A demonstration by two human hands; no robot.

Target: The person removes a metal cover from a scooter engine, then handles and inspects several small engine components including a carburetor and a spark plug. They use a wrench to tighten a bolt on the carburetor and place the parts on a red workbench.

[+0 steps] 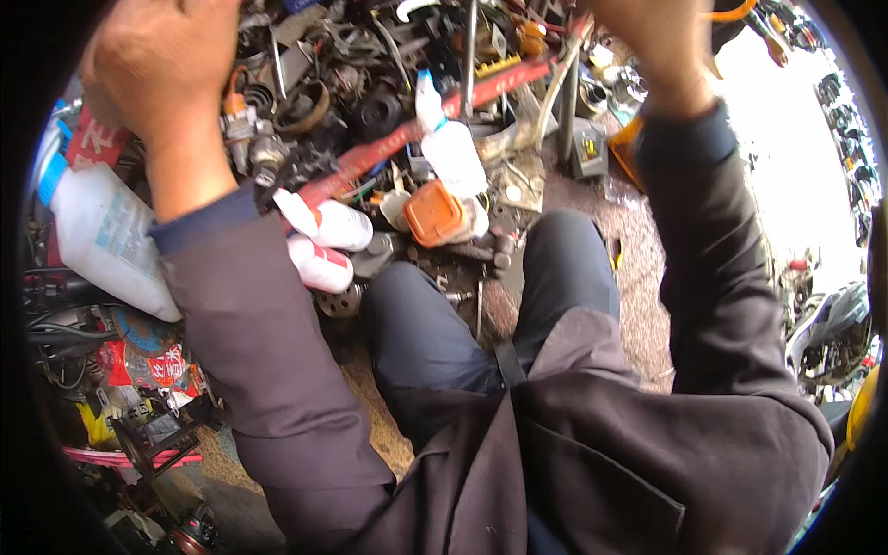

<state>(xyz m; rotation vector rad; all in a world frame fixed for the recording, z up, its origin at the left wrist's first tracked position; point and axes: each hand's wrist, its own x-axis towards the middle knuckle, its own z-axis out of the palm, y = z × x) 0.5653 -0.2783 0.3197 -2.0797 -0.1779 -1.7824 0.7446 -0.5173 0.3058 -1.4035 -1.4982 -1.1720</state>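
Observation:
Both my arms are raised toward the top edge in dark sleeves. My left hand shows its back at the upper left, fingers curled and hidden, above a pile of metal parts. My right hand is at the top right, cut off by the frame edge, so its fingers do not show. What either hand holds is hidden. Below them lie white squeeze bottles with red bands, a taller white bottle, an orange lidded tub and a long red bar.
A large white plastic jug lies at the left beside red packets. My knees in dark trousers fill the middle over a gritty floor. A metal table leg stands at the back. Motorbike parts sit at the right.

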